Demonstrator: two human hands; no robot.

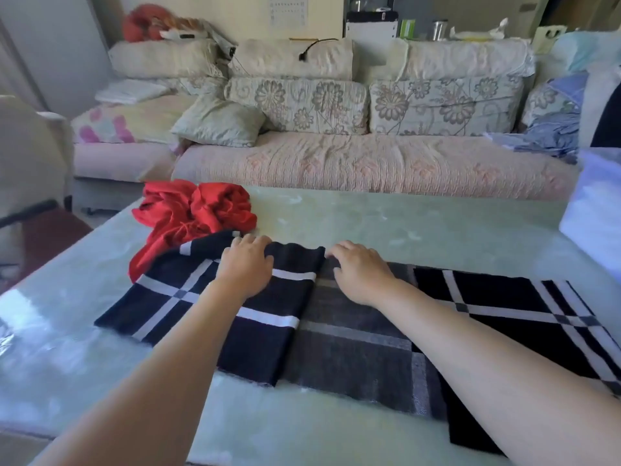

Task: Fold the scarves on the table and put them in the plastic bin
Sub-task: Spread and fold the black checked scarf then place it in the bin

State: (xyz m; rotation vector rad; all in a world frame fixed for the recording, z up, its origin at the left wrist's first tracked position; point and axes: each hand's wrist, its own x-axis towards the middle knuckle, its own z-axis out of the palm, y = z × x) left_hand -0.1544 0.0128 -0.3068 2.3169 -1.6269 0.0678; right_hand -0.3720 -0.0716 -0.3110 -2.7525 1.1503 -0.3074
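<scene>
- Black, white-checked fabric scarf (262,348), partly folded, on a glossy pale green table (403,223).
- Left hand (247,267) and right hand (361,270) palm-down at its far edge; fingers bent, grip unclear.
- Crumpled red fabric scarf (195,210) touching it.

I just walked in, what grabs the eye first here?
Two bare arms reach in, the left hand and the right hand both lying on a dark checked scarf spread across the table. At the table's far left, a crumpled red scarf stands out against the pale floral sofa.
</scene>
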